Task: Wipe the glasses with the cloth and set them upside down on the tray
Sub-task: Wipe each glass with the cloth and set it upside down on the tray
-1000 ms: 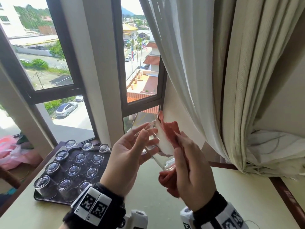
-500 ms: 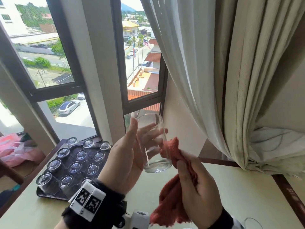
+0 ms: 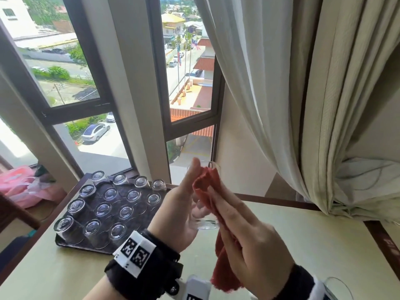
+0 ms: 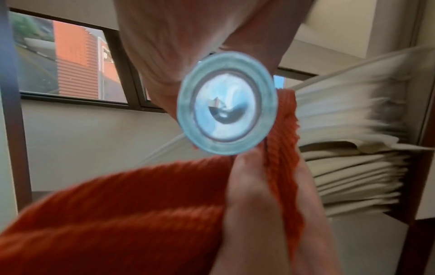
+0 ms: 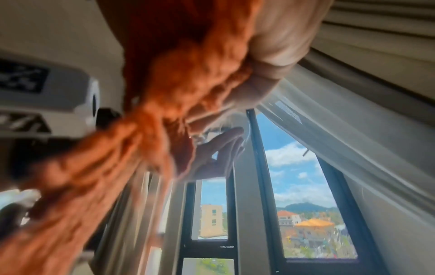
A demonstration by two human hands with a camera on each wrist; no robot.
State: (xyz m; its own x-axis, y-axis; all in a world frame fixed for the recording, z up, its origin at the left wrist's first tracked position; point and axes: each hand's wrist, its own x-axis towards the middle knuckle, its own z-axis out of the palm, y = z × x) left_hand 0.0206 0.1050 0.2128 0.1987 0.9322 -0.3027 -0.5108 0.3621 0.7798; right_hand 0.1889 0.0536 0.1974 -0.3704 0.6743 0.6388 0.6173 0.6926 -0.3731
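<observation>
Our left hand [image 3: 177, 215] grips a glass [image 3: 204, 221] upright above the table, right of the tray [image 3: 65, 243], while our right hand [image 3: 246, 241] pinches the cloth [image 3: 205, 180] against it. We risk dropping the slick glass if rubbing outpushes the grip.

A clear glass [image 3: 204, 221] stood upright in mid-air, red cloth [image 3: 207, 182] inside; upturned glasses [image 3: 104, 210] filled the tray [image 3: 71, 245] at nine o'clock

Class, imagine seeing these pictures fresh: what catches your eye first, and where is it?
At centre, the left hand grips an upright clear drinking glass while the right hand presses a rust-red ribbed cloth into its mouth. To the left, a dark tray carries rows of upturned glasses.
</observation>
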